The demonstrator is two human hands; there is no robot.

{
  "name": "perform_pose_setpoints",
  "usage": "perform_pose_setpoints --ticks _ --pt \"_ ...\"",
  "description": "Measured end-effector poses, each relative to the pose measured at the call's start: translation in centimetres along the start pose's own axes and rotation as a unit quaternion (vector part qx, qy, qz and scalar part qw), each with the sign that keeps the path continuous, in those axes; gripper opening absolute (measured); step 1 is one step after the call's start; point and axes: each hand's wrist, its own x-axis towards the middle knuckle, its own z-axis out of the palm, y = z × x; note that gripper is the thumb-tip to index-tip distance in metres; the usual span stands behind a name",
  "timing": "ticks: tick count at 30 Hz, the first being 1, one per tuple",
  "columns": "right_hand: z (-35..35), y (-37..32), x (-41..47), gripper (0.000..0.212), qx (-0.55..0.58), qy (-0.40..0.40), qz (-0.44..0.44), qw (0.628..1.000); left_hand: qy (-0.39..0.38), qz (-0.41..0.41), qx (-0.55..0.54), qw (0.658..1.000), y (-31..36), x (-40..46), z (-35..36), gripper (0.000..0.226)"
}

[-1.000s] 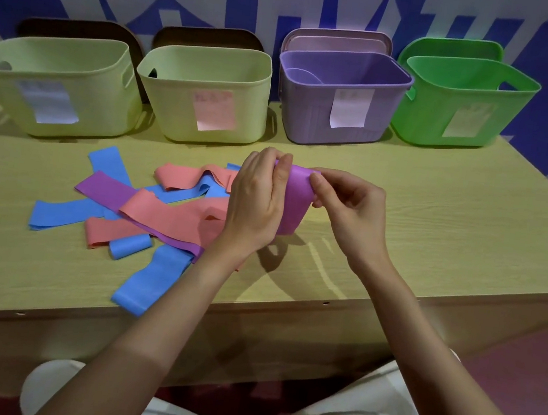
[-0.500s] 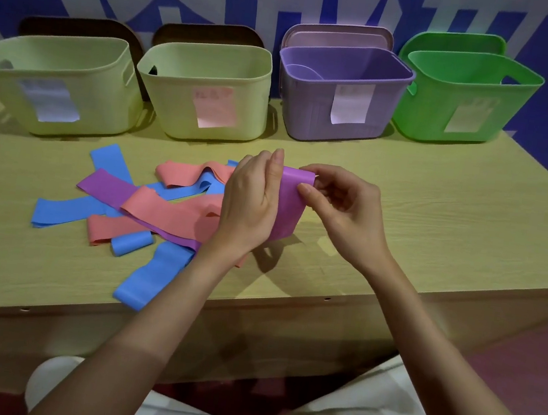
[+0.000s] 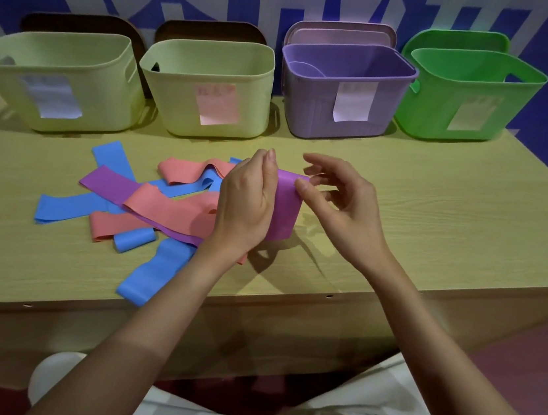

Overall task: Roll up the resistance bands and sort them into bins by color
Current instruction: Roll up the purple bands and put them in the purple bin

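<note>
My left hand (image 3: 245,204) grips a purple resistance band (image 3: 284,208) held upright above the table's middle. The thumb of my right hand (image 3: 342,205) touches the band's top right corner, with the other fingers spread loosely above it. To the left, a pile of flat bands lies on the table: blue (image 3: 150,271), pink (image 3: 168,210) and purple (image 3: 106,183). A small rolled blue band (image 3: 134,240) rests among them. Along the back stand four bins: two pale yellow ones (image 3: 60,53) (image 3: 208,54), a purple one (image 3: 312,108) and a green one (image 3: 429,112).
The wooden table (image 3: 438,210) runs out to an edge on the right, past the green bin, and its front edge lies just below the pile. Bin lids lean against the blue patterned wall behind the bins. Each bin carries a paper label on its front.
My right hand's fingers have opened from a pinch on the purple band's top edge, so that only the thumb stays on it. My left hand keeps its hold.
</note>
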Motion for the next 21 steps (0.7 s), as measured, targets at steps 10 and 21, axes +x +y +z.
perform_pose_setpoints --ticks 10,21 --pt "0.4 -0.3 0.0 0.024 -0.002 -0.018 -0.066 0.998 -0.016 -0.068 -0.027 0.997 0.2 0.1 -0.2 0.039" --pt "1.1 -0.7 0.1 0.023 0.091 0.031 0.057 0.994 0.024 0.011 0.011 1.000 0.2 0.2 -0.6 0.031"
